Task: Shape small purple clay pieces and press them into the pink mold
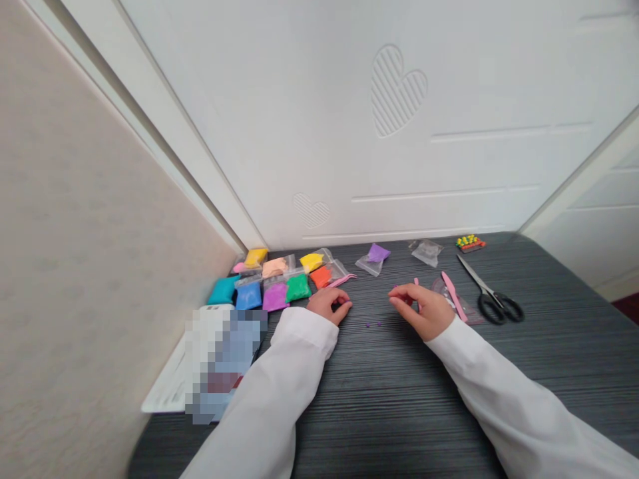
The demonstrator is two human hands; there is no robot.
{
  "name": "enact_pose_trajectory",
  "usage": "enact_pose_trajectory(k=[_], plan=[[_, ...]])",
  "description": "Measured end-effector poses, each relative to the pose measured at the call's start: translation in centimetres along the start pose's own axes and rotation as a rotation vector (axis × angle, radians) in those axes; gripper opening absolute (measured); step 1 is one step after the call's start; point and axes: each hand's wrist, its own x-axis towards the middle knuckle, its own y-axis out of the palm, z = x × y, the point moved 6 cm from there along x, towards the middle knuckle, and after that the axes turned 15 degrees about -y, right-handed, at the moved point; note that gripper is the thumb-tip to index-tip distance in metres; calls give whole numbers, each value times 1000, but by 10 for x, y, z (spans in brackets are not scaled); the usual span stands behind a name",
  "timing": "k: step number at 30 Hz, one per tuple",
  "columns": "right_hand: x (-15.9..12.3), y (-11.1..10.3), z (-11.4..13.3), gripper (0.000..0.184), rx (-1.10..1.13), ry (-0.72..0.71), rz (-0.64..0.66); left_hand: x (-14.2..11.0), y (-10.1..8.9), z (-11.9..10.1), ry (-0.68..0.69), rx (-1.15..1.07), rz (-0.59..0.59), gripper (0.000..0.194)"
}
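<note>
My left hand (330, 305) rests over the dark table with thumb and fingers curled together. Whatever may be between its fingertips is too small to make out. Opposite it, my right hand (422, 309) holds thumb and forefinger in a pinch, with a tiny purple spot by the fingertips. Two tiny purple bits (373, 324) lie on the table between the hands. Behind them is a bag of purple clay (378, 253). A pink tool (342, 281) lies just beyond my left hand. Beside my right wrist, a pink plastic knife (454, 297) lies on a small clear bag.
Bags of coloured clay (274, 293) crowd the back left. Black-handled scissors (492, 296) lie at the right, below a small yellow, green and red piece (470, 243). A crumpled clear bag (426, 253) sits near the white panel (324, 133). A white sheet (172, 379) lies front left.
</note>
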Motion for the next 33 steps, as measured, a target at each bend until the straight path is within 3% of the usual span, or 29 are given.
enact_pose_trajectory(k=[10, 20, 27, 33], plan=[[1, 0, 2, 16, -25, -17, 15, 1, 0, 0, 7, 5, 13, 9], [0, 8, 4, 10, -21, -35, 138, 1, -1, -3, 34, 19, 45, 11], [-2, 13, 3, 18, -50, -89, 166, 3, 1, -1, 53, 19, 81, 12], [-2, 13, 7, 24, -98, -12, 228, 1, -1, -4, 25, 16, 91, 12]])
